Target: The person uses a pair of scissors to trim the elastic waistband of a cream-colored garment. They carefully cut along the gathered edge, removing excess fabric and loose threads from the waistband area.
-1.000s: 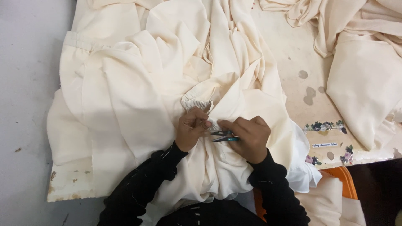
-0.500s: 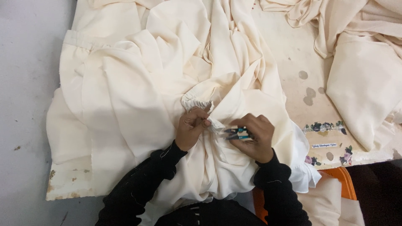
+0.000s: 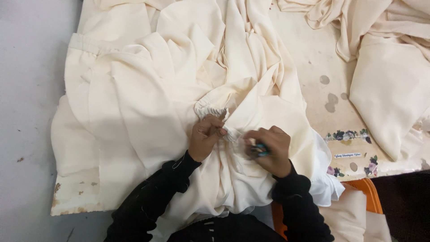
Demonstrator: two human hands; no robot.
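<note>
From the head view, the left hand pinches the gathered elastic cuff of the cream garment heaped on the desk, while the right hand is closed round small teal-handled thread snips just beside that seam. This looks like trimming loose threads at the cuff. The next cut calls for blades to meet thread only, clear of cloth and pinching fingertips.
</note>
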